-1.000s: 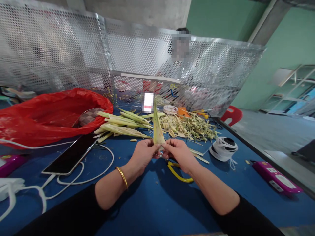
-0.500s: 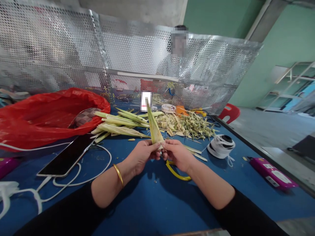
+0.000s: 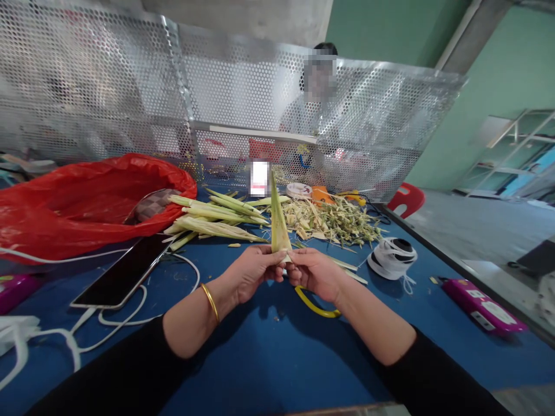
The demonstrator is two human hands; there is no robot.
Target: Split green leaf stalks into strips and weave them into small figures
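Observation:
Between my hands stands a pale green, pointed leaf sheath, its tip upward and its wide base toward me. My left hand pinches the base from the left, thumb on top. From the right, my right hand pinches the same base, and the fingertips of both hands nearly meet. Beneath my right hand lies a yellow loop handle, partly hidden. Behind the hands rest a bundle of long pale green stalks and a heap of cut plant trimmings.
A red plastic bag, a phone and white cables lie left on the blue table. To the right are a white ribbon roll and a purple box. Behind a perforated metal screen is a person.
The leaf sheath has turned more upright, its tip swinging right. Both hands keep their pinch on its base. The whole view has shifted slightly.

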